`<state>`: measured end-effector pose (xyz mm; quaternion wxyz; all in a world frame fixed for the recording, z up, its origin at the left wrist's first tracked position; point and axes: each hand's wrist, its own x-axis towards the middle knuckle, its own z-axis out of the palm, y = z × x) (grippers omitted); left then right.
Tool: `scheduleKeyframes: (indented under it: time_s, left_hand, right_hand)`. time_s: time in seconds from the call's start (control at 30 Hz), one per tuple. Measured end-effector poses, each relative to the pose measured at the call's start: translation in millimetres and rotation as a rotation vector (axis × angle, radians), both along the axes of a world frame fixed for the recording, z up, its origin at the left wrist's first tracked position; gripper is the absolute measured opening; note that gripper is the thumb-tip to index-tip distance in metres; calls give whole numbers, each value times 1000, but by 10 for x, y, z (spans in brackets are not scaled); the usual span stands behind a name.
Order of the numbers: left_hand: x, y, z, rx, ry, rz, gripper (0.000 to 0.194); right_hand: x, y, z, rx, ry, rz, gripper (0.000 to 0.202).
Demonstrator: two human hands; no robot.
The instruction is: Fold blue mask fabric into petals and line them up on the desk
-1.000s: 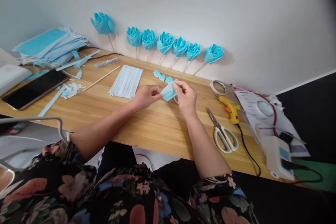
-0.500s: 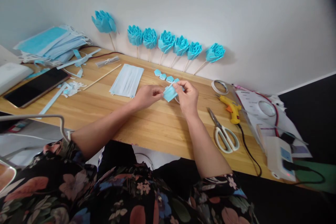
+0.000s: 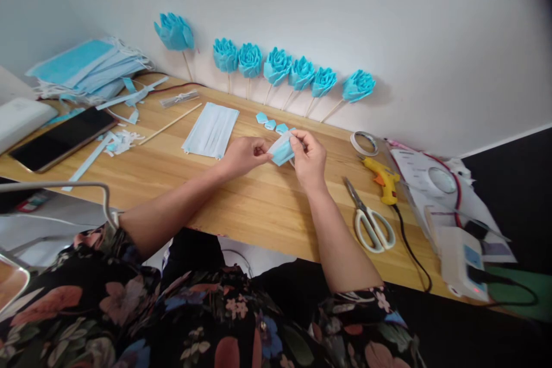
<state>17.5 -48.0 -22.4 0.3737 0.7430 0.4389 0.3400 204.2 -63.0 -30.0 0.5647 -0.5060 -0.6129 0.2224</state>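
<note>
Between my two hands, above the middle of the wooden table, is a small light-blue piece of face-mask fabric point(image 3: 282, 150). My left hand point(image 3: 246, 156) pinches its left end between thumb and fingers. On the other side my right hand point(image 3: 309, 158) grips its upper right edge, thumb on top. A roll of tape, mostly hidden, shows behind the right fingers. Just beyond the hands lies a short row of small folded blue petals point(image 3: 270, 125). To the left of my left hand, a flat pleated face mask point(image 3: 211, 130) rests on the table.
Several blue fabric roses point(image 3: 276, 66) on sticks lean against the wall. Scissors point(image 3: 371, 224), a yellow glue gun point(image 3: 385, 179) with its cable and a tape roll point(image 3: 363, 143) lie right. Leftward are a phone point(image 3: 62, 138), fabric scraps point(image 3: 119, 142), a thin stick point(image 3: 170, 124) and stacked masks point(image 3: 88, 69).
The fabric piece has turned slightly in my fingers, and a paler strip now shows along its upper side. Both hands keep hold of it. The whole view has shifted a little.
</note>
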Motion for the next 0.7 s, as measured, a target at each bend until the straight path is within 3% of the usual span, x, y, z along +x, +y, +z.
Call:
scheduleKeyframes:
  time_s: [0.7]
  left_hand:
    - [-13,2,-23,71,20,-68,17]
  right_hand:
    - [-39,-31,60,-86,117,-39,27]
